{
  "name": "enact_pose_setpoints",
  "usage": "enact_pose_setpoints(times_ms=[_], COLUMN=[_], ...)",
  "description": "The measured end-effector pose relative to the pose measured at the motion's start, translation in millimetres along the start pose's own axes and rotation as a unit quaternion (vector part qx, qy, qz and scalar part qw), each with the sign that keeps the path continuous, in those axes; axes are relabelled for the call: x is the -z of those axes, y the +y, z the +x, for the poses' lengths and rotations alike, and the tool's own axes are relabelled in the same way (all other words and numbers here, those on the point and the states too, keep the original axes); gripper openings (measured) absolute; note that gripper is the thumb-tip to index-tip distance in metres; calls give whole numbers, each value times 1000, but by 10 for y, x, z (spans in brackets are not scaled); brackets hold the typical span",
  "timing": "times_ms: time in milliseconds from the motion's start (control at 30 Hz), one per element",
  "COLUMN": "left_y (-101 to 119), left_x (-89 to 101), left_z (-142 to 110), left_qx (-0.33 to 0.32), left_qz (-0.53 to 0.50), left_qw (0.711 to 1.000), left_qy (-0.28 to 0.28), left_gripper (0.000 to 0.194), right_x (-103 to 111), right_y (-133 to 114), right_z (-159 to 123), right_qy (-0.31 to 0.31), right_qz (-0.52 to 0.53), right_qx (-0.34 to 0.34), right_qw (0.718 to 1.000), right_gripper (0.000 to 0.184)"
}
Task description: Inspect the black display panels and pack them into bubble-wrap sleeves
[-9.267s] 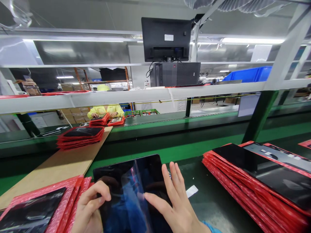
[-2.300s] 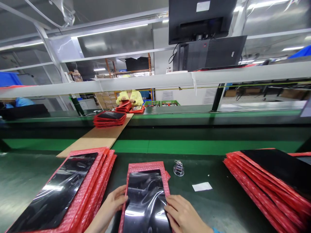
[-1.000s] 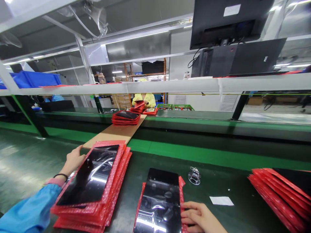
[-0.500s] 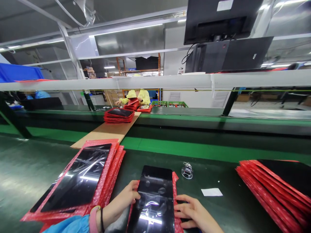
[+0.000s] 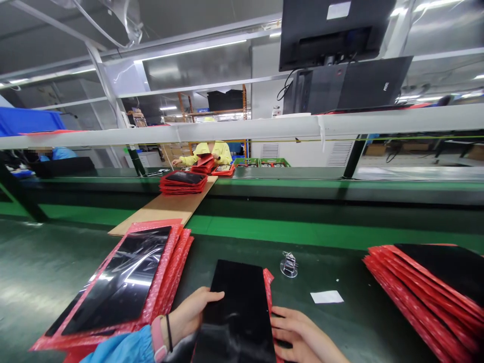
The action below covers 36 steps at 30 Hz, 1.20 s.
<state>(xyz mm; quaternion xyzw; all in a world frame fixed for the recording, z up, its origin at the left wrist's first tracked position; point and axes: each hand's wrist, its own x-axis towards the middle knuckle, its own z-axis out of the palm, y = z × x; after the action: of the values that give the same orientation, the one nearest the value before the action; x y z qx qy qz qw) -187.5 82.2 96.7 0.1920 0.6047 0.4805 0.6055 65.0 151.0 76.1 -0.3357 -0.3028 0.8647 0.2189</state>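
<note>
In front of me is a glossy black screen panel (image 5: 238, 307), tilted up at its near side, with a red bubble-wrap bag (image 5: 268, 287) showing along its right edge. My left hand (image 5: 192, 310) grips the panel's left edge, thumb on the top face and the other fingers underneath. At the right edge my right hand (image 5: 297, 333) has its fingers stretched out and slightly apart, touching the bag or the panel's rim. To the left lies a stack of red bubble-wrap bags (image 5: 172, 282) with another shiny black panel (image 5: 121, 282) on top.
Another stack of red bags (image 5: 419, 302) with black panels stands at right. A small clear-and-metal item (image 5: 289, 264) and a white paper slip (image 5: 327, 297) lie on the green table. Beyond, a brown board (image 5: 159, 206) bridges the gap; a person in yellow (image 5: 221, 150) handles red bags.
The panel's far end has shifted slightly left and its bright reflections have gone as its tilt changed. My left thumb now lies farther over the panel's top face.
</note>
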Motion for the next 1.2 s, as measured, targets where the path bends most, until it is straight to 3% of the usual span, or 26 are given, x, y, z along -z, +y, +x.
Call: enact_pose_setpoints(times_ms=[100, 167, 267, 333, 433, 600, 667, 767, 967, 1100, 1200], left_y=[-13, -25, -51, -62, -65, -106, -105, -27, 81, -31, -73], left_x=[-138, -217, -285, -305, -318, -222, -148, -61, -40, -37, -1], left_z=[-62, -120, -204, -237, -195, 125, 246, 321, 265, 356, 467], left_qx=[-36, -73, -132, -149, -140, -25, -8, -29, -87, -109, -125], left_qz=[-42, -76, -129, -167, -216, -235, -240, -252, -261, -240, -209], left_qw=[998, 994, 983, 974, 966, 970, 968, 964, 953, 960, 969], left_qy=[-35, -38, 2, 31, 6, -60, -69, -79, -131, -92, -49], left_gripper=[16, 26, 43, 43, 31, 23, 26, 30, 42, 53, 45], right_x=[-123, -197, -223, -178, -68, 15, -11, -70, -142, -143, -102], right_y=[-20, -41, -58, -65, -79, -79, -77, -89, -142, -200, -251], right_z=[-27, -61, -106, -118, -100, -16, -1, -15, -63, -84, -109], right_qy=[-48, -75, -59, -51, -89, -137, -161, -187, -184, -175, -155], right_qz=[-26, -43, -44, -42, -41, -15, -17, -33, -58, -83, -102], right_qx=[17, 52, 102, 120, 139, 145, 130, 122, 134, 133, 134], right_qw=[998, 995, 992, 991, 985, 980, 978, 974, 972, 972, 973], right_gripper=[18, 24, 40, 48, 51, 53, 53, 53, 49, 44, 48])
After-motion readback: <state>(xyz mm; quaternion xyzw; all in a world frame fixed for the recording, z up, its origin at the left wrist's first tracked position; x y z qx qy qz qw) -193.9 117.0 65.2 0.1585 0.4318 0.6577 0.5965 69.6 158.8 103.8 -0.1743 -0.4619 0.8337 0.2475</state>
